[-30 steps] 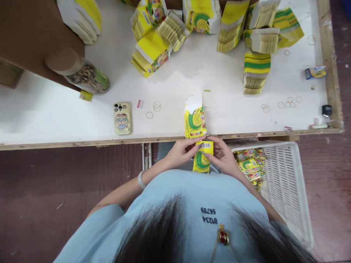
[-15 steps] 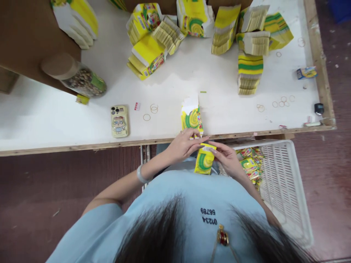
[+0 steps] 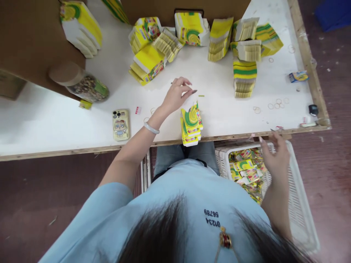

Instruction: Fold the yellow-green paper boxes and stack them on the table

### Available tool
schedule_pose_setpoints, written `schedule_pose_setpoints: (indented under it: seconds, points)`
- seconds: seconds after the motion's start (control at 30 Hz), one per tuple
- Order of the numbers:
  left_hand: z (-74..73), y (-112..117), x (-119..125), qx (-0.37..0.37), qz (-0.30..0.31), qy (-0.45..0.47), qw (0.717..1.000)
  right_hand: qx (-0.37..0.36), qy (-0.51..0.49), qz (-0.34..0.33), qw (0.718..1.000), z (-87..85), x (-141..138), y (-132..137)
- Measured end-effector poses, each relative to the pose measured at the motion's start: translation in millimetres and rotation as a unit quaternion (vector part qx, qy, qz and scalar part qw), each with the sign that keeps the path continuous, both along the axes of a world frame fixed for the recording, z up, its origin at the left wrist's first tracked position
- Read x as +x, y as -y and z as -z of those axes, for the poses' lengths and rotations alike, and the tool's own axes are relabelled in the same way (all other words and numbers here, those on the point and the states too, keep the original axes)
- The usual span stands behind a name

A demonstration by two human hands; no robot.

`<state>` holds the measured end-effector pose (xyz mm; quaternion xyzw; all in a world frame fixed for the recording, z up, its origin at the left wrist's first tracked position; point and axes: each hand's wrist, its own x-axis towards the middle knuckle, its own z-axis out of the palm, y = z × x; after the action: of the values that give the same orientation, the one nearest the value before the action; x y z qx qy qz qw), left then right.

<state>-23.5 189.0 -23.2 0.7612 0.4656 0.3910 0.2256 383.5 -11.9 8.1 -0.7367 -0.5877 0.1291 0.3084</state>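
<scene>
My left hand (image 3: 178,95) hovers over the white tabletop at the far end of a short stack of flattened yellow-and-green cartons (image 3: 191,118). Its fingers are loosely bent and hold nothing that I can see; the thumb is close to the top carton's white flap. The stack juts slightly over the table's front edge. Off to the right, my right hand (image 3: 276,155) is empty, thumb and fingers apart, above a white plastic basket (image 3: 294,182). Inside the basket lie a yellow carton (image 3: 242,165) and many small shiny packets (image 3: 253,191).
Bundles of flat cartons (image 3: 245,78) line the back, before a brown cardboard box (image 3: 164,8). On the left are a jar (image 3: 87,86) and a phone (image 3: 120,125). Rubber bands (image 3: 277,104), a small blue box (image 3: 298,76) and a black object (image 3: 313,109) lie rightward.
The yellow carton has left both hands, and one now shows in the basket. My left hand has moved forward over the stack; my right hand has swung right, above the basket.
</scene>
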Motion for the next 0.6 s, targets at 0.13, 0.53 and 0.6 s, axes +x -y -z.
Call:
schedule_pose_setpoints:
  seconds: [0.13,0.53,0.6]
  points:
    - [-34.3,37.6,11.7,0.049,-0.048,0.069,0.995,0.163,-0.081,-0.119,0.976,-1.2,-106.9,-42.4]
    - [-72.5,134.7,36.5,-0.02,0.004,0.194,0.981,0.18,-0.146,-0.239,0.943,-9.7,-201.6,-49.3]
    - [-57.8,148.5,42.7,-0.037,0.095,0.181,0.978,0.174,-0.179,-0.225,0.942,-12.7,-196.0,-42.2]
